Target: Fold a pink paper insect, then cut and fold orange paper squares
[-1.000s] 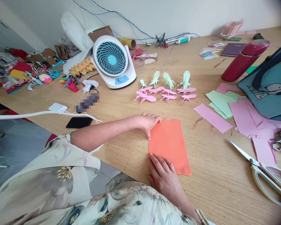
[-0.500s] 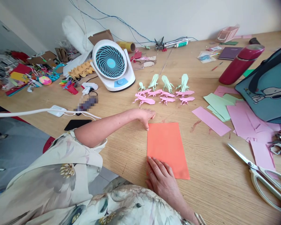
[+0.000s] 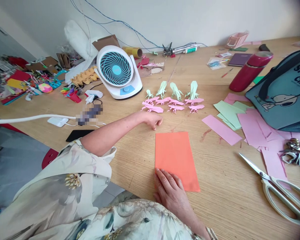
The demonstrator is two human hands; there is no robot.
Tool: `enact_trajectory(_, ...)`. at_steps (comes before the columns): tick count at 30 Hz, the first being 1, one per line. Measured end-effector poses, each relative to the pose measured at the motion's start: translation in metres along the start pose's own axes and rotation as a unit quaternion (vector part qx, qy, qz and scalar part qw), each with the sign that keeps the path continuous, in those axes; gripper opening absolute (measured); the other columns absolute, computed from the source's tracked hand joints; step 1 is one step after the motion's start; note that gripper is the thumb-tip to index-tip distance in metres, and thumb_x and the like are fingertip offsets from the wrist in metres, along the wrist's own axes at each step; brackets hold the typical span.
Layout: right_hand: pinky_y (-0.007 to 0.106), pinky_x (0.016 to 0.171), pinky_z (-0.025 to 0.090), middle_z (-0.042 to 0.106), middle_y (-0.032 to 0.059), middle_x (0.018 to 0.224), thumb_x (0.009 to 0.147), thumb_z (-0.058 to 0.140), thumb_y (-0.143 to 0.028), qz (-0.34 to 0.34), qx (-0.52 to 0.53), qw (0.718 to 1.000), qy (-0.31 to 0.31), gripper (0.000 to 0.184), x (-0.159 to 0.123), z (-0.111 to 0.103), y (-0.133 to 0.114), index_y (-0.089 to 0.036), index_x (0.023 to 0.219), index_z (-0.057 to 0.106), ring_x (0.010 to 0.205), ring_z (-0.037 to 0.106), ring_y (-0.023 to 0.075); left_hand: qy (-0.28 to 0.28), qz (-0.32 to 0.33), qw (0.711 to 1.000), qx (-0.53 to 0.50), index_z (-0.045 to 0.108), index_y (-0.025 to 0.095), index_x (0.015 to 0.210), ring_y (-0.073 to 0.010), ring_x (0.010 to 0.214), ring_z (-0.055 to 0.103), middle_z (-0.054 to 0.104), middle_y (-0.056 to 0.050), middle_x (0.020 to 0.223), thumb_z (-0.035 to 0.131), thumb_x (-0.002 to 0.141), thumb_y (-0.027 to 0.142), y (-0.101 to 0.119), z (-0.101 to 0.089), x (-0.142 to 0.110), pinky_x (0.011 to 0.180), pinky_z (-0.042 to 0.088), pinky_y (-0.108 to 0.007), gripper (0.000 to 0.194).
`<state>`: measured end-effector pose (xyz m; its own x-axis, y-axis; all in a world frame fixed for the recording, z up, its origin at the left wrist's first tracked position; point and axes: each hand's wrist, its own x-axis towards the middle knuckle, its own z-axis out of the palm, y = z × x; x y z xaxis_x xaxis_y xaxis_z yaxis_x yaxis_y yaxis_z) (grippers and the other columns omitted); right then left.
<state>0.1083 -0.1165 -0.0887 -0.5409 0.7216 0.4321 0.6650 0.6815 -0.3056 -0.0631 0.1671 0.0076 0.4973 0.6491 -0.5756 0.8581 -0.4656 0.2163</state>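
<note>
A sheet of orange paper (image 3: 175,153) lies flat on the wooden table in front of me, its long sides running away from my body. My right hand (image 3: 171,190) rests on its lower left part, fingers stretched out flat and pressing on it. Just beyond the sheet's far left corner is my left hand (image 3: 153,120), fingers curled in, apart from the paper and with nothing visible in it. Past that hand stand several folded paper insects, pink ones (image 3: 152,108) in front and pale green ones (image 3: 175,90) behind.
Pink paper strips (image 3: 221,129), green sheets (image 3: 227,111) and open white-handled scissors (image 3: 272,183) lie to the right, near a blue bag (image 3: 280,96) and a red flask (image 3: 251,71). A white fan (image 3: 117,71) stands at the back left; a black phone (image 3: 77,135) lies by my left forearm.
My left hand has come off the paper's far left corner, and its fingers have curled in. My right hand stays flat on the sheet. The view has shifted slightly.
</note>
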Motion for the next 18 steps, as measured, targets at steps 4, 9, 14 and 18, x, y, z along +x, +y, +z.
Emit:
enact_trajectory(4, 0.041, 0.097, 0.040, 0.064, 0.0102, 0.134, 0.098, 0.048, -0.035, -0.005, 0.003, 1.000, 0.016, 0.041, 0.001, 0.000, 0.000, -0.011, 0.127, 0.063, 0.119, 0.055, 0.0252, 0.038, 0.008, 0.999, -0.025, 0.065, 0.019, 0.091, -0.0164, 0.078, 0.058, 0.068, -0.002, 0.086, 0.060, 0.078, 0.020, 0.011, 0.013, -0.013, 0.068, 0.037, -0.024, 0.014)
enact_trajectory(9, 0.042, 0.101, 0.039, 0.066, 0.0115, 0.131, 0.096, 0.049, -0.028, -0.012, 0.006, 0.999, 0.046, 0.034, 0.001, -0.001, -0.001, -0.012, 0.121, 0.065, 0.118, 0.056, 0.0254, 0.110, -0.004, 0.993, -0.039, 0.061, 0.017, 0.090, -0.0196, 0.089, 0.058, 0.062, -0.007, 0.105, 0.075, 0.071, 0.036, 0.034, 0.044, -0.034, 0.072, 0.040, -0.025, 0.030)
enact_trajectory(14, 0.043, 0.103, 0.038, 0.066, 0.0106, 0.130, 0.094, 0.053, -0.028, -0.004, -0.009, 0.999, 0.048, 0.031, -0.001, -0.004, -0.003, -0.016, 0.120, 0.065, 0.120, 0.055, 0.0258, 0.149, -0.063, 0.986, -0.049, 0.057, 0.018, 0.100, -0.0228, 0.092, 0.060, 0.065, -0.006, 0.102, 0.078, 0.068, 0.036, 0.046, 0.061, -0.043, 0.073, 0.042, -0.027, 0.043)
enact_trajectory(18, 0.048, 0.107, 0.034, 0.056, 0.0162, 0.141, 0.089, 0.059, -0.039, 0.044, -0.041, 0.998, 0.027, 0.047, -0.003, -0.010, -0.005, -0.016, 0.130, 0.060, 0.130, 0.047, 0.0318, 0.148, -0.103, 0.982, -0.060, 0.061, 0.021, 0.089, -0.0217, 0.079, 0.063, 0.069, -0.003, 0.085, 0.076, 0.070, 0.035, 0.048, 0.065, -0.043, 0.065, 0.040, -0.027, 0.028)
